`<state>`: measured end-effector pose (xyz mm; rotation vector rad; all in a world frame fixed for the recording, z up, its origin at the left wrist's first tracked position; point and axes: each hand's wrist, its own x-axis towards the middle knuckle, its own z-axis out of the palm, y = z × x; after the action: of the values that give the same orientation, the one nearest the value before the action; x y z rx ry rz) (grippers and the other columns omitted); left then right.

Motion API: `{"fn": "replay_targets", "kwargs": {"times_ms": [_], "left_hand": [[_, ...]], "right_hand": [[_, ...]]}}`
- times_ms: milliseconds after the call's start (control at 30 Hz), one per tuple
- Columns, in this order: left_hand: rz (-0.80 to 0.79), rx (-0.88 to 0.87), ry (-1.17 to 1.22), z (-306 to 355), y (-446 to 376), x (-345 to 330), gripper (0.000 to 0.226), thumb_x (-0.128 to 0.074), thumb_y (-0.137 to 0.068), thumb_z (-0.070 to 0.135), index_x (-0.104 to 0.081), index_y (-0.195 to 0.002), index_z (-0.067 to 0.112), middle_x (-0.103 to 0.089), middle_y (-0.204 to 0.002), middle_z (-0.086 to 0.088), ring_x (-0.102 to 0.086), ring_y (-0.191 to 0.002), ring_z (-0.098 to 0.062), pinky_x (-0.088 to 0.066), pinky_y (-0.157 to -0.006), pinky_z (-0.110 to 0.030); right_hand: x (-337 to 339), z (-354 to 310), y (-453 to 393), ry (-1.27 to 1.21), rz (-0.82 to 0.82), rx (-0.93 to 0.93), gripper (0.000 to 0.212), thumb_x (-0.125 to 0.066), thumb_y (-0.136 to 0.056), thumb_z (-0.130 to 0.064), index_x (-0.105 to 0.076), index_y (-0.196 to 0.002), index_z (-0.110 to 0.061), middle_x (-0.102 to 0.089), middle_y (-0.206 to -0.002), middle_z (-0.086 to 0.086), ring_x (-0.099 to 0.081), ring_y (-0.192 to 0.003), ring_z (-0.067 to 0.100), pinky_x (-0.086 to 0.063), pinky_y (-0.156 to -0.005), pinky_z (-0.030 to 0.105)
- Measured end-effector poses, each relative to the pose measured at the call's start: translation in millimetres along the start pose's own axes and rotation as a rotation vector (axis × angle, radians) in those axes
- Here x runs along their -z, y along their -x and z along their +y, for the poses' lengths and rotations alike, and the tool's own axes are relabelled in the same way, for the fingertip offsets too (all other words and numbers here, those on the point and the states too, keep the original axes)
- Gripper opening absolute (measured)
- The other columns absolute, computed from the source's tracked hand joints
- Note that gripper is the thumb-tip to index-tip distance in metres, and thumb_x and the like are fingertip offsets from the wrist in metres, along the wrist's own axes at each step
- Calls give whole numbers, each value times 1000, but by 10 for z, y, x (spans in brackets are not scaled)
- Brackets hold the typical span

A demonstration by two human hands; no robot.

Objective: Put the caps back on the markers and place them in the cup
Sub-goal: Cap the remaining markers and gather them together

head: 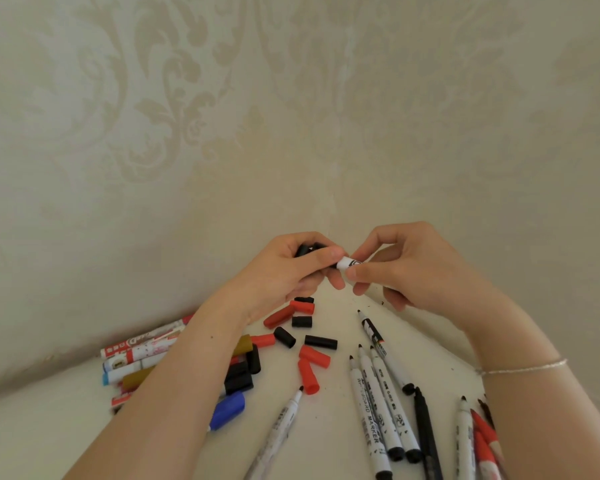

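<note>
Above the white desk (326, 427), the left hand (284, 271) curls its fingers round a black plastic cap (305, 250), while the right hand (406, 268) pinches the white-barrelled marker (350, 263) that meets the cap. At 6 o'clock from the hands, loose red and black caps (312, 355) lie scattered. Uncapped white markers (378, 410) lie at 5 o'clock, capped markers (139, 351) at 8 o'clock.

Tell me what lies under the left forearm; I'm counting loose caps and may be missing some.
Under the left forearm, black caps, a brown cap and a blue cap poke out, with capped markers on its far side. Whatever lies directly beneath the arm is covered.
</note>
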<state>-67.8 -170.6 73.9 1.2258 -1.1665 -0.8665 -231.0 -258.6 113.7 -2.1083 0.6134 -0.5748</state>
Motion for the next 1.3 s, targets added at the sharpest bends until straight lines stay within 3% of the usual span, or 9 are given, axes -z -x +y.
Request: {"fn": "replay_targets", "kwargs": {"times_ms": [200, 367, 433, 533, 667, 867, 1033, 1233, 1300], "left_hand": [[254, 57, -179, 11, -13, 53, 19, -66, -88, 32, -67, -87, 13, -41, -51, 7, -29, -40, -6, -28, -41, -13], [366, 100, -280, 14, 33, 368, 29, -66, -86, 40, -68, -95, 12, -45, -58, 5, -29, -48, -11, -26, -44, -20], [421, 139, -625, 38, 89, 516, 29, -68, -85, 40, -58, -101, 17, -55, -70, 8, -43, -57, -8, -35, -52, -22], [328, 349, -1092, 9, 198, 638, 33, -72, -83, 34, -54, -103, 16, -58, -87, 1, -55, -75, -14, -41, -60, -25], [127, 536, -1233, -85, 190, 647, 28, -72, -85, 25, -66, -110, 15, -61, -104, 0, -56, -87, -17, -40, -67, -25], [18, 597, -1237, -186, 143, 624, 35, -71, -84, 12, -67, -117, 25, -55, -131, -1, -55, -112, -20, -46, -94, -29], [63, 506, -1206, -136, 154, 606, 35, -61, -90, 7, -64, -121, 24, -57, -130, -4, -58, -99, -16, -43, -81, -22], [223, 242, -369, -54, 105, 480, 33, -49, -97, 12, -55, -129, 22, -73, -97, 0, -57, -73, -7, -46, -69, -23], [229, 181, -345, -59, 100, 481, 34, -52, -98, 17, -48, -130, 27, -75, -97, 6, -62, -76, -6, -46, -71, -23]], "right_hand": [[-315, 60, -89, -107, 67, -20, 19, -68, -87, -25, -60, -95, -11, -73, -76, 4, -54, -44, 13, -39, -39, 20], [-311, 272, -198, 8, -17, -88, 17, -56, -94, -25, -60, -111, -24, -69, -101, -2, -66, -88, 16, -53, -81, 30], [-220, 466, -255, 223, 47, -196, 21, -54, -92, -18, -58, -113, -21, -64, -111, 4, -61, -91, 21, -49, -79, 31], [-210, 672, -268, 601, -139, -416, 31, -53, -93, -18, -51, -123, -10, -55, -123, 10, -51, -98, 22, -41, -75, 25], [-343, 821, -298, 661, -214, -477, 29, -50, -94, -19, -49, -120, -6, -55, -113, 9, -48, -92, 19, -36, -56, 21], [-401, 876, -323, 631, -200, -442, 20, -54, -92, -16, -48, -110, -9, -52, -94, 2, -49, -87, 18, -34, -52, 18], [-376, 750, -301, 486, -69, -346, 26, -59, -88, -16, -53, -114, -11, -52, -90, 0, -51, -79, 15, -35, -52, 18], [-388, 342, -206, -102, 27, -94, 15, -60, -88, -7, -63, -99, -17, -59, -86, 12, -70, -66, 20, -59, -73, 34], [-379, 215, -160, -169, 39, -20, 17, -57, -89, -5, -63, -98, -18, -58, -85, 7, -67, -59, 16, -58, -67, 26]]}}
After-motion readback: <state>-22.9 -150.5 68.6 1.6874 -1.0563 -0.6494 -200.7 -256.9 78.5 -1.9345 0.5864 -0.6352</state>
